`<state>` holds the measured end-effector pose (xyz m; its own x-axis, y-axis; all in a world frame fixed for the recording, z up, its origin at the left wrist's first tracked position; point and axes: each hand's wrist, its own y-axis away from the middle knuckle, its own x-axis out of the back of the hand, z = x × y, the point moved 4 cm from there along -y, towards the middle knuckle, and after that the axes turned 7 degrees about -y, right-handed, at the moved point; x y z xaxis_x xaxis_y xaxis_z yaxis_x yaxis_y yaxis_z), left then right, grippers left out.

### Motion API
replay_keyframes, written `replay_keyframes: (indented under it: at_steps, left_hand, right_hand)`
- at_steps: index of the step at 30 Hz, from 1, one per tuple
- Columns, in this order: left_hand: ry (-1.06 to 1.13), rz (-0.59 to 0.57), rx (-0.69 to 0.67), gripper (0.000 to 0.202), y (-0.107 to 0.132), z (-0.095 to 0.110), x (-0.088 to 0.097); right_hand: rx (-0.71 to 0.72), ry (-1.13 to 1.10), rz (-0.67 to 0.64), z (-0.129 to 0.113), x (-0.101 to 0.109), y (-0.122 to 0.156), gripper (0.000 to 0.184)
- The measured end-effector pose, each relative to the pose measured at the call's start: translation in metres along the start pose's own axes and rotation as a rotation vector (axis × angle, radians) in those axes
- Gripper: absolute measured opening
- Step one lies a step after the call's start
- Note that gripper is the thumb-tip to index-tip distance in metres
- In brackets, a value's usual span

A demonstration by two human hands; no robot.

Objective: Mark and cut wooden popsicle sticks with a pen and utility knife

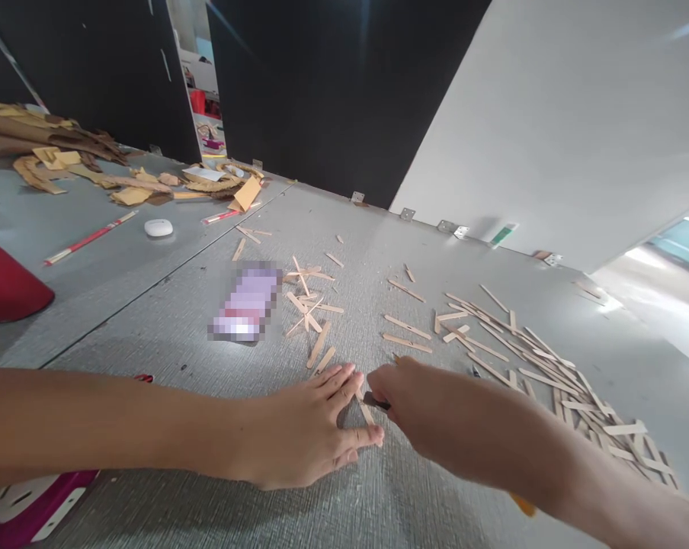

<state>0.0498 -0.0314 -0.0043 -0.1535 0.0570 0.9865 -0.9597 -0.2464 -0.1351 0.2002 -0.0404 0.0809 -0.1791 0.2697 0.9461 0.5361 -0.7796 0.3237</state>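
Steadying a wooden stick [366,412] at the near middle of the desk [150,328], left hand [315,428] spread open, and gripping a dark blade-like tool [377,401] in closed right hand [400,387], working between crossed sticks [306,313] far left and stick pile [584,408] right.

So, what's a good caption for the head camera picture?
Left hand at a wooden stick, right hand gripping a dark tool.

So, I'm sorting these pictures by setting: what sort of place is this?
Probably a craft workspace: a heap of wooden sticks on a grey tabletop, brown scraps gathered at far left, and a black panel standing behind.
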Motion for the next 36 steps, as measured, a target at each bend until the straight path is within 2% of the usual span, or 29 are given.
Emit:
replay_keyframes:
  at_steps: [2,3,5,7,9,12,14,16,18,21,23,25,27,29,33,36]
  left_hand:
    - [0.006,-0.005,0.001,0.050,0.000,0.000,0.001]
    - [0.010,-0.008,0.004,0.049,-0.001,-0.001,0.001]
    - [0.021,-0.010,0.003,0.049,-0.001,-0.001,0.000]
    - [0.030,-0.007,-0.004,0.049,-0.001,0.000,-0.001]
    - [0.037,-0.006,0.000,0.049,-0.002,0.000,-0.002]
    - [0.037,-0.022,0.023,0.049,-0.002,0.000,-0.003]
    - [0.029,-0.012,0.025,0.049,-0.003,0.000,-0.002]
    - [0.020,0.010,0.015,0.049,-0.003,0.001,0.001]
    - [0.008,0.020,0.006,0.048,-0.004,0.001,0.004]
    - [-0.012,0.018,0.003,0.047,-0.006,0.000,0.008]
    - [-0.034,0.012,0.001,0.046,-0.007,-0.001,0.010]
    - [-0.066,0.011,-0.010,0.046,-0.008,-0.003,0.011]
    - [-0.100,0.028,-0.036,0.046,-0.009,-0.004,0.011]
    - [-0.121,0.062,-0.060,0.044,-0.009,-0.005,0.010]
    - [0.108,0.121,0.055,0.030,-0.013,-0.016,0.003]
    - [0.257,0.128,0.142,0.018,-0.017,-0.025,-0.004]
  right_hand:
    - [-0.200,-0.132,-0.287,0.003,0.014,-0.014,0.034]
    - [-0.297,-0.225,-0.370,0.003,0.022,-0.018,0.031]
    - [-0.389,-0.321,-0.460,0.000,0.032,-0.022,0.025]
    - [-0.444,-0.363,-0.448,0.000,0.033,-0.019,0.023]
    - [-0.476,-0.396,-0.375,0.005,0.025,-0.010,0.023]
    - [-0.490,-0.518,-0.261,0.019,-0.001,0.011,0.022]
    - [-0.513,-0.709,-0.244,0.033,-0.027,0.024,0.021]
    - [-0.526,-0.962,-0.206,0.048,-0.056,0.034,0.028]
    - [-0.441,-1.170,-0.135,0.060,-0.081,0.036,0.037]
    - [-0.336,-1.389,-0.044,0.069,-0.107,0.034,0.051]
    - [-0.321,-1.543,0.031,0.068,-0.113,0.031,0.057]
    - [-0.339,-1.649,0.189,0.065,-0.109,0.029,0.059]
    - [-0.382,-1.668,0.382,0.060,-0.102,0.029,0.061]
    - [-0.413,-1.626,0.509,0.053,-0.097,0.030,0.063]
    - [-0.409,-1.571,0.581,0.046,-0.097,0.030,0.063]
    - [-0.380,-1.577,0.554,0.047,-0.101,0.030,0.063]
